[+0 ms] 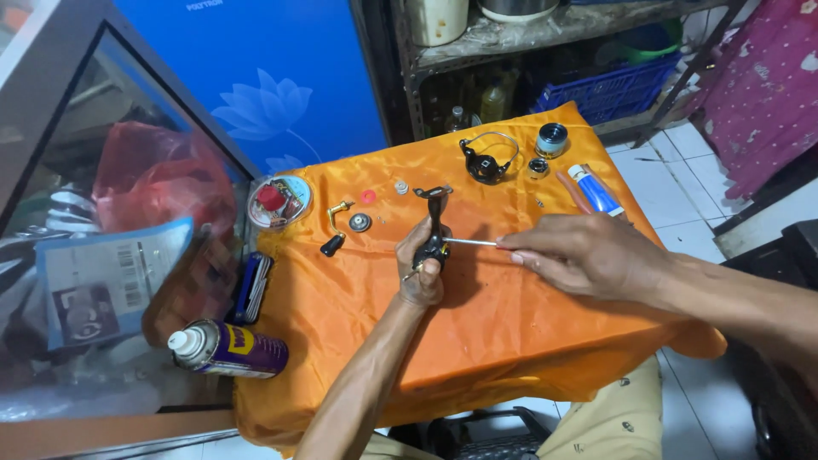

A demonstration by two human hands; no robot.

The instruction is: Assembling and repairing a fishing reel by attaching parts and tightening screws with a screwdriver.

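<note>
My left hand (419, 271) is closed around a black fishing-reel body (435, 228), held upright over the orange cloth (477, 332). My right hand (579, 252) pinches a thin metal rod (470, 243) whose tip touches the reel body from the right. On the cloth behind lie a black rotor with a wire bail (486, 158), a round spool (552, 140), a gold-and-black crank handle (334, 228), a small round gear (360, 222) and a blue-white tube (596, 189).
A blue-yellow spray can (223, 347) lies at the left beside a folded multi-tool (252, 286) and a round tin (279, 201). A glass case sits on the left, a blue panel and a metal shelf behind, tiled floor to the right.
</note>
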